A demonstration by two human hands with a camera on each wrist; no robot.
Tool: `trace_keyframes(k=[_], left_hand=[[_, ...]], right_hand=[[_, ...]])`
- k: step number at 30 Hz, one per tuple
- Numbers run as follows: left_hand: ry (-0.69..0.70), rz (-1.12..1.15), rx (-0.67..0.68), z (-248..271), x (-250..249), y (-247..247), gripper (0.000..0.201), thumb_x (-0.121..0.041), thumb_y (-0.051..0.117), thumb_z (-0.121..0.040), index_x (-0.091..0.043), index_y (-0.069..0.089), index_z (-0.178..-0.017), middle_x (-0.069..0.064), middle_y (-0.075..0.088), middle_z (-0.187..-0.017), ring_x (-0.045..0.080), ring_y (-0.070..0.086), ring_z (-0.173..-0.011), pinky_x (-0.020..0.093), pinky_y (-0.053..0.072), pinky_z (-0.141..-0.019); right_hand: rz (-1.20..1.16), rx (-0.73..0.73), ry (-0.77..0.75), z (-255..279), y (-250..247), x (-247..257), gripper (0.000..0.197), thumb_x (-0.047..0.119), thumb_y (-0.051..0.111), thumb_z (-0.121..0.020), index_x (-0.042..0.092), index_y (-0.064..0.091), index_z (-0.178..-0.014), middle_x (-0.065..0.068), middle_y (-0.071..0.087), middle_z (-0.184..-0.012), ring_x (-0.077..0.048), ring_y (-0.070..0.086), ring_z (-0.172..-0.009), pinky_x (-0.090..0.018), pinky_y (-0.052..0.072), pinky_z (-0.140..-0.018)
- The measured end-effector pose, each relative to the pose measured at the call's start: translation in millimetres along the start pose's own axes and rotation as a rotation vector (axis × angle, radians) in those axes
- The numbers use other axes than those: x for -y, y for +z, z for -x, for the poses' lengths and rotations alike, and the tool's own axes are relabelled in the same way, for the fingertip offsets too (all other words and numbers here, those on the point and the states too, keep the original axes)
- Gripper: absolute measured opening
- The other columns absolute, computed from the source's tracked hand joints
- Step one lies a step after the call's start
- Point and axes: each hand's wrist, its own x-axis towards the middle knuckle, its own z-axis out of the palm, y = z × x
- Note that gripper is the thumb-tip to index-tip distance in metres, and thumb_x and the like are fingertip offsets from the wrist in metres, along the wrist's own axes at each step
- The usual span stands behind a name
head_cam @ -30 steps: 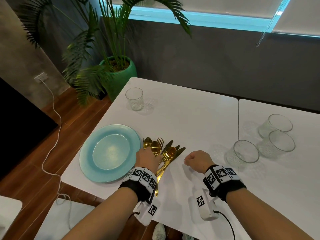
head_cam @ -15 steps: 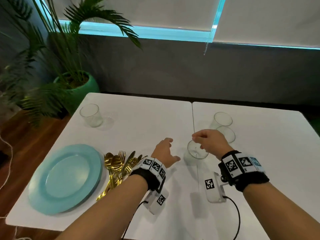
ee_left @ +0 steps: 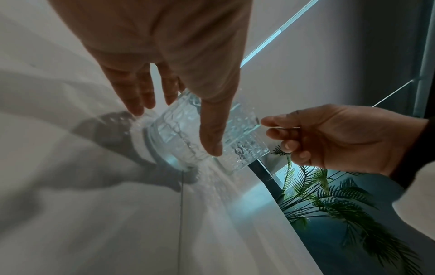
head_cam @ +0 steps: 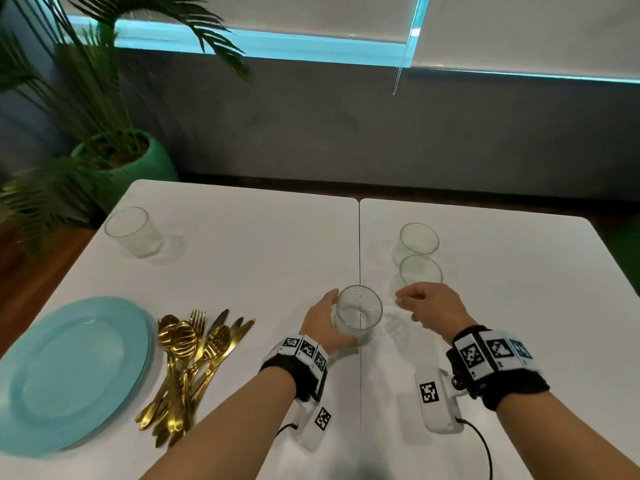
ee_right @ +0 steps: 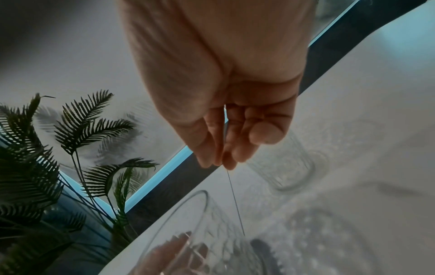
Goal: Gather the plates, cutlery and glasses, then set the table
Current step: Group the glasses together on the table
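Your left grip (head_cam: 323, 325) is wrapped round a textured glass (head_cam: 359, 315) standing on the white worktop (head_cam: 263, 258), right on the seam between its two halves. In the left wrist view the thumb lies down the near side of that glass (ee_left: 188, 134) and the fingers (ee_left: 132, 93) reach round the far side; whether they press firmly or only touch is hard to tell. The glass base sits on the worktop there, so it is not lifted.

Your right grip (head_cam: 427, 304) hangs just beside the glass rim, fingers loosely curled and holding nothing. From the right wrist the fingertips (ee_right: 235, 152) point down with the thumb folded in front of them, and the glass below is cut off at the bottom edge and blurred.

Two more glasses stand behind your right hand: the nearer one (head_cam: 420, 271) is partly hidden by your knuckles, the farther one (head_cam: 417, 240) touches or nearly touches it; you cannot tell which. A fourth glass (head_cam: 133, 232) stands well apart at the far left corner.

The teal plates (head_cam: 69, 372) sit at the near left, cut off by the frame edge; how many are stacked is unclear. Just beside them lies a heap of gold cutlery (head_cam: 194, 358), pieces overlapping so a count is not possible.
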Motion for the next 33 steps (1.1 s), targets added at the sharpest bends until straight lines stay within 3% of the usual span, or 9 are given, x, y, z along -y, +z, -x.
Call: trace_keyframes(k=[3, 6, 9, 12, 16, 20, 25, 31, 33], left_hand=[[0.062, -0.091, -0.013, -2.6, -2.5, 3.3, 0.085, -0.029, 0.085, -0.059, -0.017, 0.046, -0.134, 0.000, 0.057, -0.127, 0.021, 0.053, -0.120, 0.020, 0.041, -0.089], [0.067, -0.077, -0.027, -3.9, -2.5, 4.7, 0.091, -0.041, 0.082, -0.051, -0.018, 0.048, -0.133, 0.000, 0.059, -0.126, 0.018, 0.055, -0.116, 0.022, 0.043, -0.093], [0.100, -0.057, -0.061, -6.8, -0.1, 3.3, 0.076, -0.036, 0.087, -0.055, -0.015, 0.056, -0.122, -0.004, 0.061, -0.107, 0.012, 0.056, -0.098, 0.013, 0.043, -0.077], [0.146, -0.038, -0.060, -8.8, -5.1, -2.3, 0.075, -0.037, 0.083, -0.051, -0.011, 0.059, -0.118, -0.008, 0.057, -0.096, 0.008, 0.055, -0.087, 0.000, 0.038, -0.064], [0.221, 0.005, -0.056, -12.4, -15.4, -10.9, 0.060, -0.038, 0.073, -0.048, -0.015, 0.065, -0.102, -0.015, 0.059, -0.078, -0.010, 0.057, -0.068, 0.001, 0.044, -0.061], [0.217, -0.041, -0.111, -18.0, -14.4, -29.8, 0.069, -0.047, 0.077, -0.047, -0.021, 0.061, -0.109, -0.006, 0.067, -0.093, 0.009, 0.062, -0.092, 0.025, 0.053, -0.087], [0.141, -0.131, -0.145, -18.1, -7.7, -95.4, 0.105, -0.040, 0.088, -0.053, -0.025, 0.034, -0.141, -0.001, 0.051, -0.123, 0.013, 0.043, -0.119, 0.034, 0.042, -0.105], [-0.046, -0.017, -0.605, -29.3, 24.8, -215.1, 0.082, -0.029, 0.082, -0.069, -0.011, 0.040, -0.137, 0.008, 0.054, -0.128, 0.024, 0.049, -0.119, 0.031, 0.040, -0.097], [-0.170, 0.058, -0.765, -38.0, 44.4, -253.0, 0.084, -0.030, 0.081, -0.070, -0.006, 0.038, -0.137, 0.012, 0.052, -0.133, 0.029, 0.049, -0.123, 0.035, 0.038, -0.103]], right_hand=[[0.017, 0.032, 0.038, -3.0, 6.4, -9.4, 0.021, 0.015, 0.065, -0.086, 0.014, 0.070, -0.106, 0.001, 0.063, -0.088, -0.008, 0.055, -0.070, -0.013, 0.038, -0.057], [0.048, 0.043, 0.026, -1.5, 15.4, -18.8, 0.033, 0.010, 0.061, -0.084, 0.016, 0.065, -0.117, 0.001, 0.063, -0.092, -0.013, 0.058, -0.080, -0.014, 0.041, -0.065], [0.007, 0.119, 0.002, 3.9, 31.7, -26.0, 0.059, 0.021, 0.074, -0.078, 0.021, 0.049, -0.131, 0.003, 0.057, -0.117, -0.014, 0.055, -0.097, -0.023, 0.042, -0.083], [-0.196, 0.183, -0.014, 3.3, 49.2, -25.0, 0.081, 0.032, 0.082, -0.068, 0.023, 0.040, -0.136, 0.006, 0.049, -0.129, -0.018, 0.052, -0.111, -0.029, 0.046, -0.089], [-0.492, 0.175, -0.040, -7.3, 61.5, -9.8, 0.078, 0.014, 0.084, -0.066, 0.019, 0.044, -0.133, -0.003, 0.057, -0.124, -0.019, 0.055, -0.111, -0.029, 0.048, -0.089], [-0.501, 0.157, -0.105, -17.1, 65.9, 18.8, 0.071, 0.005, 0.085, -0.063, 0.019, 0.051, -0.123, -0.004, 0.061, -0.115, -0.010, 0.059, -0.097, -0.035, 0.050, -0.093], [-0.437, 0.181, -0.201, -29.4, 80.4, 63.4, 0.068, 0.011, 0.085, -0.065, 0.016, 0.052, -0.124, -0.002, 0.062, -0.112, -0.017, 0.059, -0.103, -0.027, 0.045, -0.089], [-0.431, 0.238, -0.228, -44.5, 117.9, 116.2, 0.066, 0.011, 0.084, -0.067, 0.017, 0.052, -0.125, -0.001, 0.061, -0.113, -0.017, 0.058, -0.102, -0.024, 0.044, -0.087], [-0.423, 0.240, -0.231, -49.1, 132.2, 131.6, 0.066, 0.012, 0.084, -0.066, 0.018, 0.052, -0.124, 0.000, 0.060, -0.112, -0.016, 0.058, -0.101, -0.024, 0.044, -0.087]])
